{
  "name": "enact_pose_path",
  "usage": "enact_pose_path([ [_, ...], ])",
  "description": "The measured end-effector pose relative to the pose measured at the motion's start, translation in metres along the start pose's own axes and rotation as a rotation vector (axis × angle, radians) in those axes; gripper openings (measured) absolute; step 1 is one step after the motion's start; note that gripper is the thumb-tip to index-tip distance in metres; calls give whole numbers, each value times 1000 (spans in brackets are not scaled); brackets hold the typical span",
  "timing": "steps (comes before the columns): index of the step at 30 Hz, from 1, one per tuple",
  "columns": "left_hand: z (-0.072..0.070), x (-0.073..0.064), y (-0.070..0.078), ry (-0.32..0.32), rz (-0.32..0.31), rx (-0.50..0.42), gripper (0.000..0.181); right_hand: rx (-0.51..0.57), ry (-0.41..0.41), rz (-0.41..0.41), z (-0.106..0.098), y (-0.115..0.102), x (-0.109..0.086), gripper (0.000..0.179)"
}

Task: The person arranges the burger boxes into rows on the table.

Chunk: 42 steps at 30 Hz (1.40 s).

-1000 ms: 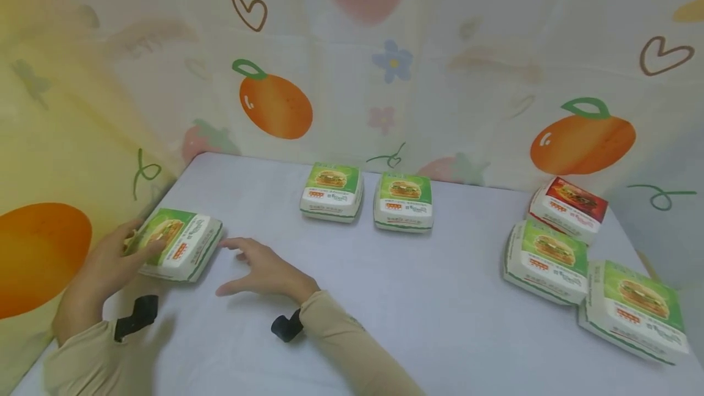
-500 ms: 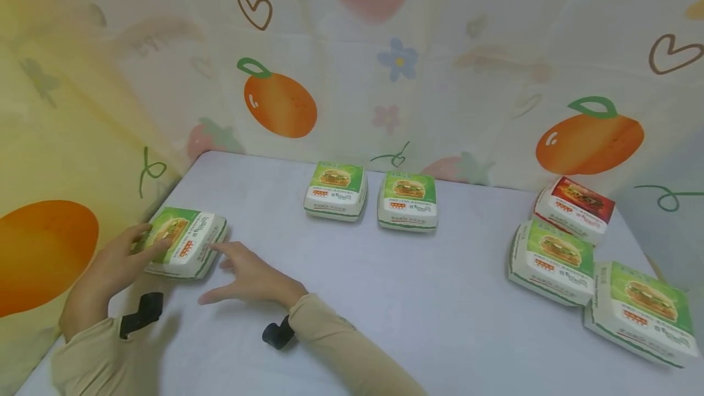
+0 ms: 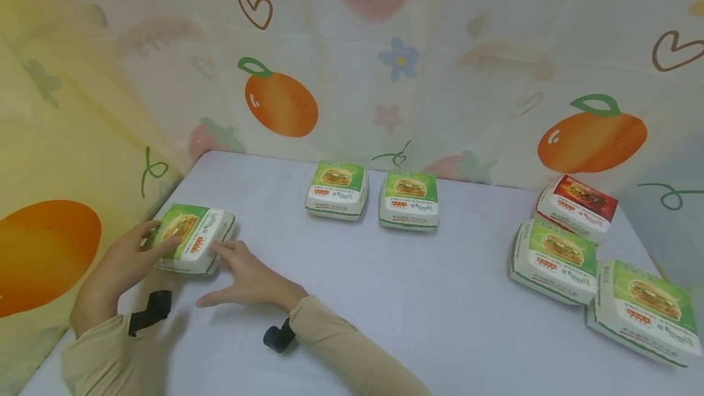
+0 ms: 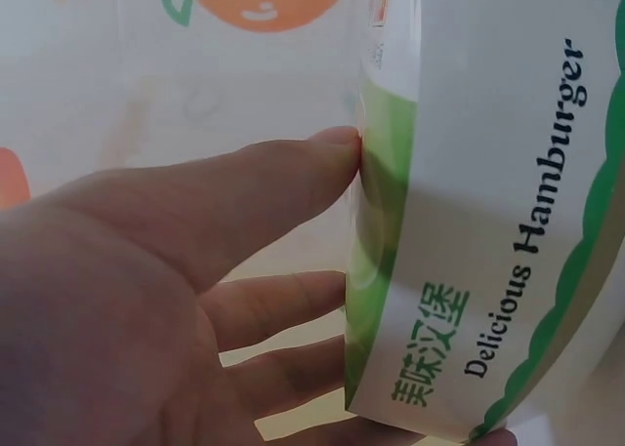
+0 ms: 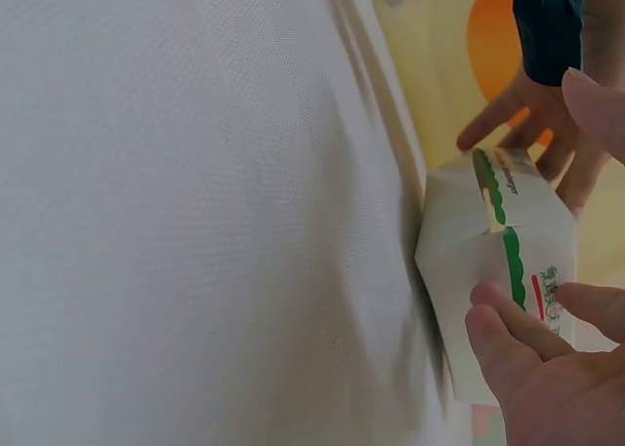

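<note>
Nearest are 2 beige sleeves (image 3: 357,347), each with a small black device (image 3: 279,336) at the wrist, over the white table (image 3: 412,298). The right hand (image 3: 247,280) is spread wide, thumb well apart from the fingers; its fingertips are at the right side of a green-topped burger box (image 3: 192,238), and whether they touch it cannot be told. The left hand (image 3: 121,261) is open too, thumb at the lid's edge and nearly straight fingers along the box's left side, touching without a closed grasp. That box lies at the table's left, turned askew, top up; "Delicious Hamburger" is printed on 1 side. Across at the right, from near to far, are a large green box (image 3: 646,310), a middle green box (image 3: 555,258) and, partly covered by it, a red-topped box (image 3: 577,208). By the table's far edge, 2 green boxes (image 3: 337,190) sit side by side, slightly apart. Behind hangs a cloth (image 3: 440,78) printed with oranges and hearts.
</note>
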<state>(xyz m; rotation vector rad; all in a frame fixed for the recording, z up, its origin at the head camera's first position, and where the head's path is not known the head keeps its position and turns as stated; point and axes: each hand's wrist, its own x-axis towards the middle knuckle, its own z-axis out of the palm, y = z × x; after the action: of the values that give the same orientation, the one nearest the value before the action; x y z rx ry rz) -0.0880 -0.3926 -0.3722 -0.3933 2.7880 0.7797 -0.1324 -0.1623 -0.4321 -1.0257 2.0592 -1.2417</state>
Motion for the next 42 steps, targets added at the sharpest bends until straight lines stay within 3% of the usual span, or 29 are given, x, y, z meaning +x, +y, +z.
enact_pose_path([
  [7,5,4,9,44,57,-2,88,19,11,-13,-6,6,-7,95],
  [17,15,7,26,70,150,-8,82,-46,11,-22,-22,13,-26,94],
  [22,19,7,35,95,196,36,78,-33,9,-20,-28,17,-35,95],
  [32,24,10,39,20,176,-3,81,-9,-2,6,-31,22,-42,95],
  [36,25,12,36,6,176,-12,79,-1,60,25,-35,30,-39,86],
  [42,26,12,35,-18,199,-45,77,88,233,83,-44,39,-32,79],
])
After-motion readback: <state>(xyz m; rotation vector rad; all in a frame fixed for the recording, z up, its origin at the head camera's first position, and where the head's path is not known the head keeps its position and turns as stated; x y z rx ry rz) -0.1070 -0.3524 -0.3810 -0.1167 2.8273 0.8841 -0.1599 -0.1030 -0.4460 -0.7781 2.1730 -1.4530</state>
